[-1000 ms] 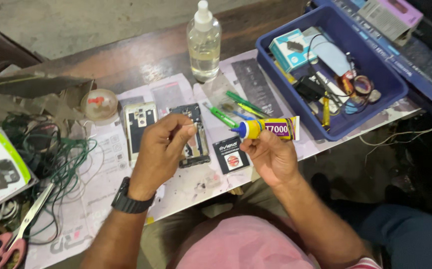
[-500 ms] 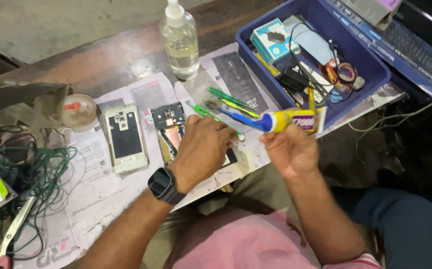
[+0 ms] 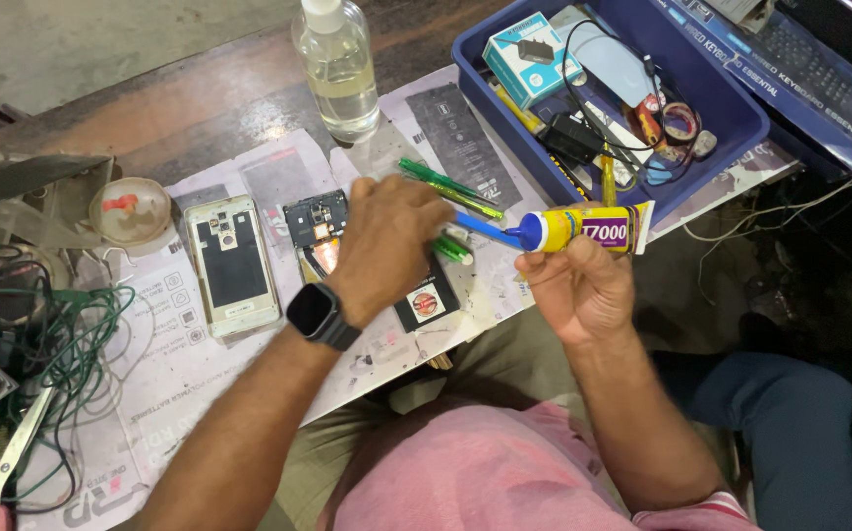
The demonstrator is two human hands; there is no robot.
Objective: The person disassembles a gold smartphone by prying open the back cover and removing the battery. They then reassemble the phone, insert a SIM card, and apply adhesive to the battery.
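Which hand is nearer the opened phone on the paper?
Left. The left hand rests partly over the opened phone; the right hand holds a glue tube off to its right.

A small teal-and-white cardboard box (image 3: 527, 56) sits in the blue plastic bin at upper centre; a long blue keyboard carton (image 3: 790, 79) lies at upper right; a purple-and-yellow labelled glue tube (image 3: 593, 230) shows mid-frame.

A glue tube (image 3: 588, 229) is gripped in the right hand (image 3: 578, 285), its blue nozzle pointed at the left hand (image 3: 386, 241). The left hand, a black watch (image 3: 320, 316) on its wrist, is laid over an opened phone (image 3: 318, 231) on paper sheets (image 3: 180, 364). A white phone back (image 3: 230, 264) is seen just beside it. A clear bottle (image 3: 337, 69) is stood near the desk's (image 3: 200, 108) far edge, and a blue bin (image 3: 711, 128) is set at the right edge.
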